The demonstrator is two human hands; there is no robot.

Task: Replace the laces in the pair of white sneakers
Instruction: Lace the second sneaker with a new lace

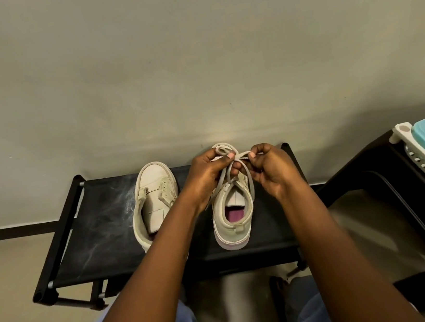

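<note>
Just below frame centre, we have both hands on the lace [250,180] of the laced sneaker [234,220], which stands right of middle on the black bench [100,225]. Our left hand [207,172] pinches a loop between thumb and curled fingers. Our right hand [270,171] pinches the other strand just beside it, so each grip is closed on the lace above the tongue. The lace is light, soft and limp, and we judge it best held close to the knot, where tension keeps the bow's shape. The shoe looks light and might slide on the fabric. The second sneaker [153,196], left of centre, shows bare eyelets.
</note>
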